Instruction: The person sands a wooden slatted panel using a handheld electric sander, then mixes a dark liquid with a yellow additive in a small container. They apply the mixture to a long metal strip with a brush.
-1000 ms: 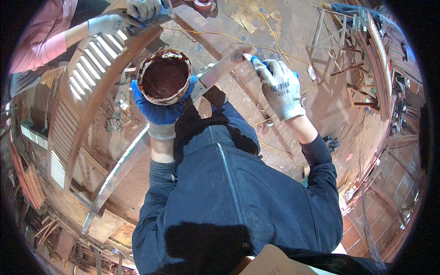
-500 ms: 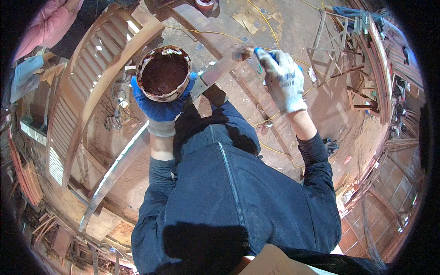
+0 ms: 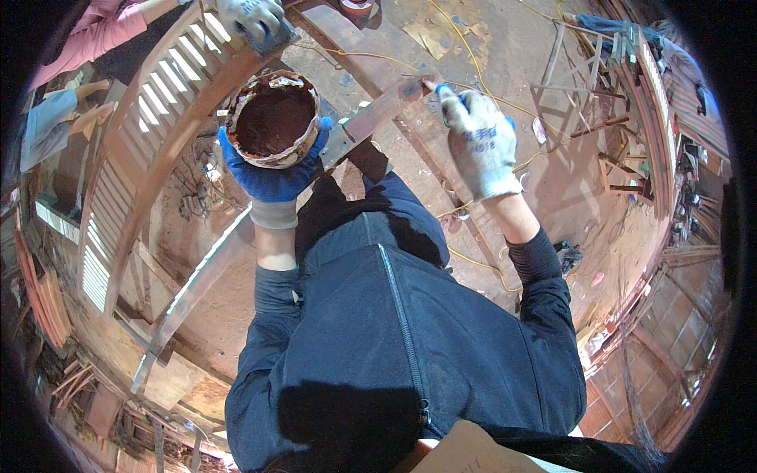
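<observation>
My left hand [image 3: 272,180], in a blue-palmed glove, is wrapped round the underside of a round tub [image 3: 274,162]. Dark brown paint-like stuff fills the tub, and its rim is caked with residue. My right hand [image 3: 481,146], in a pale glove with blue fingertips, is closed on a brush [image 3: 412,88], its handle mostly hidden by the fingers. The brush's dark bristles are over the far end of a long narrow board [image 3: 371,120]; I cannot tell whether they touch it.
A slatted wooden panel [image 3: 150,185] stands at left, another person's gloved hand [image 3: 252,17] at its top corner. Another long beam [image 3: 197,288] runs at lower left. Yellow cable [image 3: 473,59] snakes over the floor. Wooden frames [image 3: 572,71] and stacked strips [image 3: 654,134] are at right.
My right hand has moved slightly down and left with the brush. The tub has shifted a little up and left. Another person's gloved hand has come onto the slatted panel's top corner.
</observation>
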`<state>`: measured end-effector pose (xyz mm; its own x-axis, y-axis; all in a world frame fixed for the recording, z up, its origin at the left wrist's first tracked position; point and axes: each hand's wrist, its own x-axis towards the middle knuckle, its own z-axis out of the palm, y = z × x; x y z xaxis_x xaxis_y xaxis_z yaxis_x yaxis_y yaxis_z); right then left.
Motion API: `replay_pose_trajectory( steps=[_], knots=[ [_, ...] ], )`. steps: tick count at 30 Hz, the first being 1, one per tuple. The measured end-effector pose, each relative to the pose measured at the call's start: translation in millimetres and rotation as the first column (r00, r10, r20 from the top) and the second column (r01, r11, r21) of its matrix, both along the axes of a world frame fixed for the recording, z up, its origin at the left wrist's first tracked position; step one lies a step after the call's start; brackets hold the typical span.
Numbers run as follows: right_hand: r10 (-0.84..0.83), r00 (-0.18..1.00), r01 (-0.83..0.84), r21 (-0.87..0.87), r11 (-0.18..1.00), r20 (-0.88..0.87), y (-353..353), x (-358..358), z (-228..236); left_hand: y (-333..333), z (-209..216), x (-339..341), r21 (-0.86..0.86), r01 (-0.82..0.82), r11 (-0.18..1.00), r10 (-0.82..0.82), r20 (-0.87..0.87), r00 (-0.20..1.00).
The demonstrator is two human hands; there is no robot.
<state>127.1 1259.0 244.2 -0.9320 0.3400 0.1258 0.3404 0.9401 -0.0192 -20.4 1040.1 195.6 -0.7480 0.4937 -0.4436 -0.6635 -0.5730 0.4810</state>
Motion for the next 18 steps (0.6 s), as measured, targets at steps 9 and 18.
replay_pose_trajectory(
  steps=[9,18],
  knots=[
    [-0.122,0.991,-0.011,-0.93,0.367,-0.06,-11,18,4,-82,8,4,0.656,-0.191,0.73,0.037,0.241,0.97],
    [-0.024,0.979,0.179,-0.909,-0.375,0.203,-66,23,-20,-219,16,42,0.498,-0.472,0.727,0.451,0.172,0.876]
  ],
)
